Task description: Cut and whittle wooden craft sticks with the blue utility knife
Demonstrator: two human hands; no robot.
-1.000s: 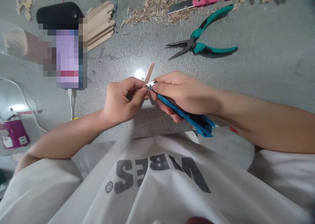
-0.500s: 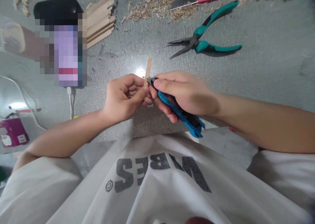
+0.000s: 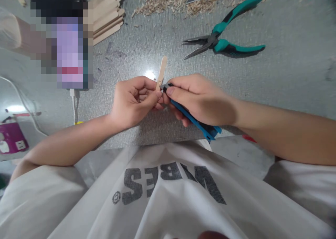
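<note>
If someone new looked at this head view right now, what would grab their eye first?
Probably the centre: the left hand pinches a wooden craft stick, while the right hand holds a blue utility knife with its blade tip at the stick, close to the left fingertips. Next, the teal-handled needle-nose pliers lie spread open beyond the right hand, with wood shavings scattered at the top of the view.

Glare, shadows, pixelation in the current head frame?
Head view: bright glare on the table left of the wooden stick and beyond the purple box; right hand shaded at the wrist; blocky pixelation over the item above the white cable.
</note>
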